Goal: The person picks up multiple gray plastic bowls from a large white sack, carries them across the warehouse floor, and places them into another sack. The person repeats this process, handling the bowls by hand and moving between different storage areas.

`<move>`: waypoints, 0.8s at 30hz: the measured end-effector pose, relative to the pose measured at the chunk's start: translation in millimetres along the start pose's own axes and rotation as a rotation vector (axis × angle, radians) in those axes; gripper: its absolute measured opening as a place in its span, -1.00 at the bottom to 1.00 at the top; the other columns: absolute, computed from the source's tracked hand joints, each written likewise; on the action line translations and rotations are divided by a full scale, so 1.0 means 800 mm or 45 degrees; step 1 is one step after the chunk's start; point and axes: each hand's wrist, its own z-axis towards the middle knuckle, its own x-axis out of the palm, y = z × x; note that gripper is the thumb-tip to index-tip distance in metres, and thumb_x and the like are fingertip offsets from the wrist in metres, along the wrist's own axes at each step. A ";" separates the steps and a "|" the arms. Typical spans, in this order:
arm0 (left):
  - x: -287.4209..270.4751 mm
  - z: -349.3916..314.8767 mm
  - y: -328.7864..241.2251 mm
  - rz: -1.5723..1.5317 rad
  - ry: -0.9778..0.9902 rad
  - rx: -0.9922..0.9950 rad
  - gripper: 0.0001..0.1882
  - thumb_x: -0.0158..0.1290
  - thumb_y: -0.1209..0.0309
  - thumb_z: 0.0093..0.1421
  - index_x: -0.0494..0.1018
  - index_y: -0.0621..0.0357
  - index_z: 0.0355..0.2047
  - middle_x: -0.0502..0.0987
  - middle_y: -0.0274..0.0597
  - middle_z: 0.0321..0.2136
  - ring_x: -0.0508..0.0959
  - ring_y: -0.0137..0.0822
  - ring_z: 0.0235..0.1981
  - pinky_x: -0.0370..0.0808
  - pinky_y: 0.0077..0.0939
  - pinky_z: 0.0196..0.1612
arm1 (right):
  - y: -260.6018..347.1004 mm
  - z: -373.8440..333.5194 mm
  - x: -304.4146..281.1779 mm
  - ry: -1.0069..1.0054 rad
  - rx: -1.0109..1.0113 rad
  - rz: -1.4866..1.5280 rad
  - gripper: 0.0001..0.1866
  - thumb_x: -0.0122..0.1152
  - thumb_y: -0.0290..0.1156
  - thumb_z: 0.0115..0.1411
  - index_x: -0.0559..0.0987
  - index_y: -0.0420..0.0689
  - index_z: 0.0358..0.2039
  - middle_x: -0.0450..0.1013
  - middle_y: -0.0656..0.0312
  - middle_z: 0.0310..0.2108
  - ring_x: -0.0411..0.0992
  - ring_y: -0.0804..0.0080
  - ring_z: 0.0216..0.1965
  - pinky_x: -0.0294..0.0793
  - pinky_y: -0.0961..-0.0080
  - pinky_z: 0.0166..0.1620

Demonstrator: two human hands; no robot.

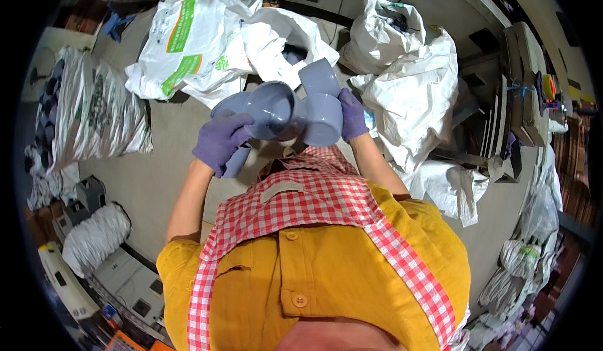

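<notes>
Over the head feed, I have my purple-gloved left hand [221, 138] closed on the left end of the glossy grey-blue cup-shaped pieces [271, 109] and my right hand [353, 115] gripping their right side. I'm holding them above the grey floor [169, 147], just beyond the red-and-white checked apron [314, 195], near a green-striped white bag [154, 62].

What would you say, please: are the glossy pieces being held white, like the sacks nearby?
No, the glossy pieces are blue-grey, while the nearby sacks are white.
</notes>
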 end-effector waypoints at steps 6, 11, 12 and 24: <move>0.000 0.073 0.055 -0.355 -0.265 -0.189 -0.71 0.13 0.37 -0.05 0.48 0.17 -0.28 0.50 -0.09 -0.35 0.51 -0.24 -0.33 0.42 -0.45 -0.23 | 0.101 0.030 0.041 -0.085 -0.496 -0.509 -0.84 0.01 -0.39 0.09 0.47 -0.22 -0.42 0.44 0.11 -0.51 0.42 0.42 -0.49 0.38 0.53 -0.37; -0.020 0.121 0.082 -0.579 -0.406 -0.360 -0.69 0.15 0.44 -0.07 0.47 0.22 -0.26 0.52 -0.12 -0.35 0.51 -0.32 -0.31 0.42 -0.50 -0.22 | 0.182 0.075 0.082 0.068 -0.652 -0.642 -0.86 0.03 -0.41 0.06 0.48 -0.20 -0.43 0.46 0.10 -0.51 0.47 0.34 -0.45 0.40 0.52 -0.35; -0.027 0.137 0.087 -0.664 -0.463 -0.371 -0.68 0.15 0.45 -0.07 0.47 0.24 -0.25 0.52 -0.13 -0.35 0.50 -0.35 -0.32 0.41 -0.52 -0.23 | 0.187 0.089 0.084 0.108 -0.790 -0.681 -0.86 0.03 -0.41 0.04 0.48 -0.19 -0.43 0.46 0.12 -0.50 0.47 0.32 -0.45 0.41 0.52 -0.35; -0.070 0.251 0.085 -0.945 -0.571 -0.317 -0.73 0.13 0.50 -0.05 0.44 0.31 -0.29 0.47 -0.29 -0.47 0.41 -0.53 -0.48 0.37 -0.64 -0.39 | 0.228 0.115 0.133 0.187 -0.795 -0.517 -0.88 0.01 -0.45 0.04 0.47 -0.20 -0.44 0.42 0.21 -0.55 0.40 0.51 -0.53 0.37 0.61 -0.42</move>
